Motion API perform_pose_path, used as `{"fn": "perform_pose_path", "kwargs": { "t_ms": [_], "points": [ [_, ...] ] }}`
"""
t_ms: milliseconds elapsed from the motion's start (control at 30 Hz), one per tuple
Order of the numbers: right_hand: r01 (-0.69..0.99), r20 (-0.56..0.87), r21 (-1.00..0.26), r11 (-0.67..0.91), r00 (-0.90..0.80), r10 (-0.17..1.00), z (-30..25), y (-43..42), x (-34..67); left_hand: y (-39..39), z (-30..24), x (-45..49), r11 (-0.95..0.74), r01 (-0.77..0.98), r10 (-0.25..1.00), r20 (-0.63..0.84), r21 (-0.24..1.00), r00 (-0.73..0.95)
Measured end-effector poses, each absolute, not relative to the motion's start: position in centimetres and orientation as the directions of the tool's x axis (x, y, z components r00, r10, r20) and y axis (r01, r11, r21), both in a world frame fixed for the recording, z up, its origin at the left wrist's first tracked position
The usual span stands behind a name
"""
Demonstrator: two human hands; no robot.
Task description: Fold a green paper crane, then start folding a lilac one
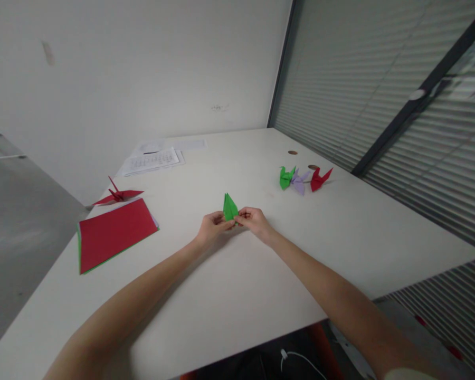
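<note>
A partly folded piece of green paper stands pointed upward at the middle of the white table. My left hand pinches its lower left edge. My right hand pinches its lower right edge. Both hands rest on the table with fingers closed on the paper, fingertips almost meeting below the green point.
A stack of red paper sheets lies at the left, with a red folded crane behind it. Printed white sheets lie at the back. Green, lilac and red folded cranes stand at the right near the blinds.
</note>
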State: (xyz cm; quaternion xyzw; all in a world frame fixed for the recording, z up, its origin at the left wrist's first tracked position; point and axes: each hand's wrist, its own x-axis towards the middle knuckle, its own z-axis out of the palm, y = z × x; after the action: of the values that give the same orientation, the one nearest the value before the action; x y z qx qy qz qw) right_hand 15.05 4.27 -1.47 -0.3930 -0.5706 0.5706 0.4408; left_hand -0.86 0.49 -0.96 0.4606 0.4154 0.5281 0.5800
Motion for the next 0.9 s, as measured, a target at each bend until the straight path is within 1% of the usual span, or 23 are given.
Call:
{"fn": "perform_pose_path", "kwargs": {
  "t_ms": [200,333,400,467,567,633,700,900],
  "points": [
    [-0.072,0.062,-0.997,0.039,-0.343,0.937,-1.3,4.2,15.2,0.6,-1.2,-1.1,-0.030,-0.218,0.990,0.059,0.975,0.126],
    [-0.098,0.071,-0.994,0.042,-0.306,0.949,-1.8,4.2,14.9,0.6,-1.0,-0.9,-0.053,-0.239,0.990,0.082,0.970,0.113],
    [-0.111,0.110,-0.990,0.082,-0.279,0.954,-2.0,4.3,14.8,0.6,-1.1,-0.9,-0.065,-0.216,0.994,0.082,0.974,0.071],
    [-0.105,0.178,-0.982,0.156,-0.245,0.953,-2.2,4.3,14.7,0.6,-1.2,-0.9,-0.074,-0.179,0.996,0.082,0.981,0.039],
    [-0.041,0.282,-0.959,0.280,-0.187,0.941,-2.2,4.3,14.9,0.7,-1.5,-0.9,-0.073,-0.148,0.995,0.081,0.986,0.049],
    [-0.002,0.319,-0.946,0.323,-0.175,0.931,-2.1,4.3,15.0,0.8,-1.8,-1.0,-0.073,-0.143,0.994,0.084,0.987,0.074],
    [0.003,0.320,-0.946,0.325,-0.174,0.931,-2.1,4.4,15.1,0.9,-1.9,-1.0,-0.073,-0.144,0.991,0.088,0.987,0.101],
    [-0.032,0.242,-0.970,0.240,-0.182,0.953,-2.2,4.9,15.1,0.7,-1.8,-0.9,-0.079,-0.168,0.983,0.105,0.983,0.151]
  ]
}}
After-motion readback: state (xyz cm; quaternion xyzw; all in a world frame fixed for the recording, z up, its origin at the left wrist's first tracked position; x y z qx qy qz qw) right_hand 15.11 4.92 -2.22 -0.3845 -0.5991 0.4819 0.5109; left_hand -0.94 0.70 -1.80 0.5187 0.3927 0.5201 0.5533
